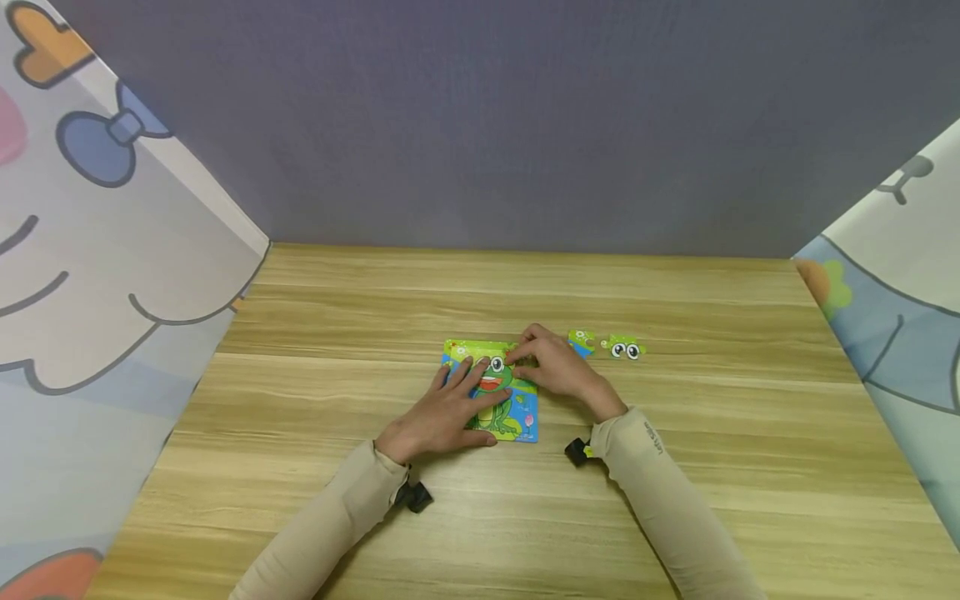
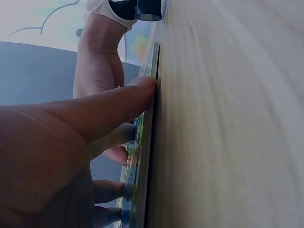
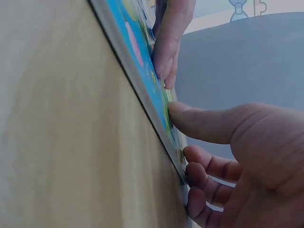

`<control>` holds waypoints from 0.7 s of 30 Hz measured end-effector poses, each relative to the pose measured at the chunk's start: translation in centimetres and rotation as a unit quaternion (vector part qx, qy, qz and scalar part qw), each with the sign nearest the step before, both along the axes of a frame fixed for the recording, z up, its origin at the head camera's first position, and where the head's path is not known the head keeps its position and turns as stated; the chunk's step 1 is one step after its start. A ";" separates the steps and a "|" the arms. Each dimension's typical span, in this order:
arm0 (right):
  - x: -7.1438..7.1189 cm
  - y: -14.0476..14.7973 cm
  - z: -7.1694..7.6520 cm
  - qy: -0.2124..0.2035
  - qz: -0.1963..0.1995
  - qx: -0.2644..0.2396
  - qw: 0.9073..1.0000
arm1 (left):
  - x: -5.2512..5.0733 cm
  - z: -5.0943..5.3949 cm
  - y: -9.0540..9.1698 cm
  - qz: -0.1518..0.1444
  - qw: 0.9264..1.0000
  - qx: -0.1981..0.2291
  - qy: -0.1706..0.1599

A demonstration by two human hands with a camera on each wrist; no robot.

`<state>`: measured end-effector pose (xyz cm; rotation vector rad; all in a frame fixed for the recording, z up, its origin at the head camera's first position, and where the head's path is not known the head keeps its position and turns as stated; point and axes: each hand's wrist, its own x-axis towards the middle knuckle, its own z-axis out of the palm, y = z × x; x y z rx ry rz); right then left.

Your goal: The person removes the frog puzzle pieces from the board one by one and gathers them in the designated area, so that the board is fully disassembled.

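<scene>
In the head view, a frog jigsaw puzzle (image 1: 527, 427) in a flat square board lies mid-table. My left hand (image 1: 442, 417) rests across its left side with fingers spread, several fingertips on the frog picture. In the left wrist view, the left thumb (image 2: 128, 97) lies against the board's near edge. My right hand (image 1: 555, 364) is at the upper right of the board, thumb and forefinger brought together over a puzzle piece that they mostly hide. The right wrist view shows the right thumb (image 3: 190, 121) touching the picture surface, the other fingers curled by the board's edge.
Two loose puzzle pieces lie right of the right hand: a green and blue piece (image 1: 581, 342), partly behind the hand, and a piece with cartoon eyes (image 1: 625, 347). The wooden table (image 1: 337, 333) meets a grey panel (image 1: 525, 125) behind and cartoon-printed sides.
</scene>
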<state>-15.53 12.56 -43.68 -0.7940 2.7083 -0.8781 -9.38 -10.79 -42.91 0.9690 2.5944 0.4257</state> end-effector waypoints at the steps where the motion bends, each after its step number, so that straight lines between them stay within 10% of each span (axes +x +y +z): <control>1: 0.0 0.0 0.0 -0.002 0.000 0.000 1.000 | 0.0 0.0 0.0 0.000 1.000 0.000 0.000; 21: 0.1 -0.5 -0.1 -0.004 0.028 0.006 1.000 | -0.1 0.0 0.0 -0.001 1.000 -0.009 -0.008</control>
